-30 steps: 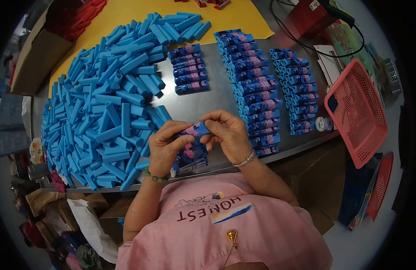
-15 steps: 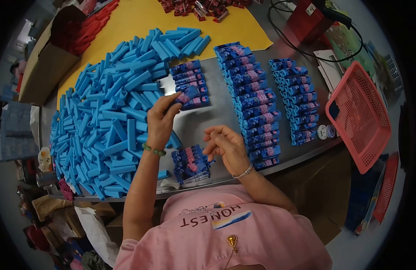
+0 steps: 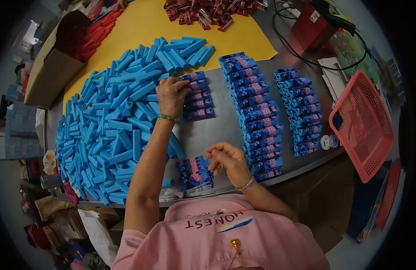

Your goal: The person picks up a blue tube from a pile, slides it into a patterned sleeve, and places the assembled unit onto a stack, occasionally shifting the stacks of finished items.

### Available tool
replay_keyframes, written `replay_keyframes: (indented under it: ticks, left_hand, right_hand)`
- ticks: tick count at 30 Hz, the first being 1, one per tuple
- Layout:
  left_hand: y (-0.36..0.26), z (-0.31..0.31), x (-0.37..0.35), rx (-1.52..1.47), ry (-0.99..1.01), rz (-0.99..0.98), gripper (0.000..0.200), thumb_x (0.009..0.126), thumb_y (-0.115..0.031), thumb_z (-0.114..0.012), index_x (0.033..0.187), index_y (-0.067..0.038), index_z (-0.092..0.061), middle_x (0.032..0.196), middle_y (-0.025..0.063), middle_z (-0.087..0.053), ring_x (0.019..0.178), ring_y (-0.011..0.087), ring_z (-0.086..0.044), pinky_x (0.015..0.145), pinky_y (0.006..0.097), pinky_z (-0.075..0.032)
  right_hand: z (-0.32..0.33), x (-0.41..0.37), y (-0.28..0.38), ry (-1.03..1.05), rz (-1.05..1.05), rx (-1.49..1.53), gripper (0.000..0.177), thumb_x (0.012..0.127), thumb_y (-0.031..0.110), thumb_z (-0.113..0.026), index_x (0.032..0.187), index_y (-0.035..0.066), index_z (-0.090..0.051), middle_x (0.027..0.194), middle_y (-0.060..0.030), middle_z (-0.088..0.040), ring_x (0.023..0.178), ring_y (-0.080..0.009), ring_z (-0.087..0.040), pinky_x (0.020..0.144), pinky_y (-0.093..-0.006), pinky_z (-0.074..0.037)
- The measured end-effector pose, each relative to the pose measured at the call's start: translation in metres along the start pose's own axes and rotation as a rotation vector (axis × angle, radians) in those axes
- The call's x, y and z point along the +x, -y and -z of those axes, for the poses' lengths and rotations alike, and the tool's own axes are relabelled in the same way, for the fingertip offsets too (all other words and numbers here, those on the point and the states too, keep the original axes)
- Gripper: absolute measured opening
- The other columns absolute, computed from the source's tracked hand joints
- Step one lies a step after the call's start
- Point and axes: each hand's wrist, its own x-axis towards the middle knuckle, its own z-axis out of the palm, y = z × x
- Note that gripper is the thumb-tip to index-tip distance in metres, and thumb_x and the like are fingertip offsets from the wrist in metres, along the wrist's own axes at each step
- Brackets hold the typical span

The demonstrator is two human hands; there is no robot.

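My left hand [image 3: 173, 96], with a green bead bracelet, is closed on a wrapped piece [image 3: 195, 85] at the far part of a short column of blue and pink wrapped pieces [image 3: 199, 113]. The fingers partly hide that piece. Left of this hand spreads a big heap of light blue tubes [image 3: 122, 121]. My right hand [image 3: 229, 164] hovers with its fingers loosely bent and apart, nothing visible in them. Just left of it lies a stack of printed blue and pink wrappers [image 3: 193, 174].
Two longer stacks of wrapped pieces [image 3: 262, 110] [image 3: 304, 112] stand to the right. Beyond them are a pink basket [image 3: 365, 126] and a red device [image 3: 312, 27] with a black cable. Yellow sheet [image 3: 140, 22], red pieces [image 3: 203, 11] and a cardboard box [image 3: 50, 67] lie farther back.
My left hand has moved away from me with a wrapped piece, onto the far part of the short column. My right hand has stayed nearly in place. The whole view has shifted slightly.
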Motion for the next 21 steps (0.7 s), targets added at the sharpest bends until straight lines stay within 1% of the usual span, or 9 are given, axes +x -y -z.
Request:
replay_keyframes:
  ticks: [3,6,7,9,13,16,18,19,21]
  left_hand:
    - [-0.009,0.016,-0.004,0.099,-0.063,-0.035,0.031,0.065,-0.016,-0.074,0.095,-0.014,-0.069,0.089,0.0030,-0.059,0.090,0.0254,-0.053,0.079,0.0387,-0.037]
    - [-0.005,0.051,0.000,0.368,-0.162,-0.044,0.016,0.068,-0.010,-0.069,0.083,-0.012,-0.067,0.088,0.0059,-0.057,0.091,0.0262,-0.053,0.076,0.0385,-0.038]
    - [0.004,0.059,0.001,0.368,-0.164,-0.043,0.016,0.068,-0.010,-0.069,0.083,-0.012,-0.067,0.088,0.0059,-0.057,0.091,0.0262,-0.053,0.076,0.0385,-0.038]
    - [0.019,0.074,0.003,0.716,-0.053,0.136,0.016,0.068,-0.006,-0.065,0.084,-0.010,-0.066,0.092,0.0078,-0.057,0.092,0.0282,-0.053,0.075,0.0398,-0.038]
    - [0.043,0.075,0.000,0.813,0.027,0.179,0.019,0.067,-0.003,-0.062,0.084,-0.009,-0.066,0.094,0.0097,-0.056,0.094,0.0299,-0.052,0.076,0.0400,-0.038]
    - [0.030,0.084,0.000,0.708,0.017,0.202,0.020,0.068,-0.002,-0.063,0.087,-0.008,-0.065,0.098,0.0106,-0.056,0.098,0.0306,-0.051,0.079,0.0416,-0.037]
    - [-0.002,0.104,-0.012,0.332,-0.094,-0.005,0.025,0.068,0.000,-0.064,0.092,-0.007,-0.062,0.098,0.0115,-0.056,0.098,0.0314,-0.053,0.080,0.0431,-0.040]
    - [-0.020,0.112,-0.020,0.164,0.032,-0.016,0.028,0.069,0.000,-0.065,0.096,-0.006,-0.061,0.097,0.0116,-0.056,0.095,0.0316,-0.054,0.078,0.0429,-0.042]
    - [-0.061,0.121,-0.044,-0.065,0.227,-0.069,0.035,0.069,0.001,-0.066,0.102,-0.006,-0.060,0.096,0.0116,-0.055,0.088,0.0315,-0.056,0.075,0.0409,-0.045]
  right_hand:
    - [-0.001,0.000,0.000,0.006,-0.003,-0.010,0.020,0.093,0.015,-0.052,0.101,-0.001,-0.059,0.088,-0.0117,-0.063,0.064,-0.0120,-0.061,0.051,-0.0214,-0.049]
    - [-0.001,-0.001,0.001,0.016,0.003,-0.014,0.020,0.093,0.014,-0.052,0.102,-0.001,-0.059,0.088,-0.0115,-0.063,0.064,-0.0121,-0.061,0.051,-0.0212,-0.048]
    - [-0.002,-0.001,0.001,0.018,0.003,-0.016,0.020,0.093,0.014,-0.052,0.102,-0.001,-0.059,0.088,-0.0115,-0.063,0.064,-0.0121,-0.061,0.051,-0.0212,-0.048]
    - [-0.005,-0.002,0.001,0.021,-0.005,-0.019,0.019,0.092,0.014,-0.052,0.101,-0.001,-0.060,0.089,-0.0112,-0.063,0.065,-0.0120,-0.061,0.051,-0.0209,-0.048]
    - [-0.010,-0.005,0.003,0.033,0.005,-0.066,0.019,0.092,0.013,-0.053,0.101,-0.001,-0.060,0.089,-0.0106,-0.063,0.065,-0.0118,-0.061,0.051,-0.0207,-0.047]
    - [-0.008,-0.007,0.006,0.041,0.031,-0.075,0.018,0.092,0.013,-0.053,0.100,-0.001,-0.061,0.089,-0.0107,-0.063,0.066,-0.0116,-0.062,0.052,-0.0202,-0.048]
    - [-0.006,-0.008,0.010,0.026,0.070,-0.167,0.018,0.091,0.012,-0.053,0.101,-0.001,-0.061,0.090,-0.0107,-0.063,0.067,-0.0127,-0.063,0.052,-0.0199,-0.049]
    - [-0.009,-0.008,0.011,0.022,0.068,-0.173,0.018,0.091,0.012,-0.053,0.101,-0.001,-0.061,0.090,-0.0107,-0.063,0.067,-0.0127,-0.063,0.052,-0.0199,-0.049]
    - [-0.017,-0.004,0.013,-0.095,0.287,-0.093,0.021,0.091,0.010,-0.053,0.108,-0.002,-0.058,0.093,-0.0111,-0.063,0.068,-0.0142,-0.064,0.053,-0.0201,-0.050]
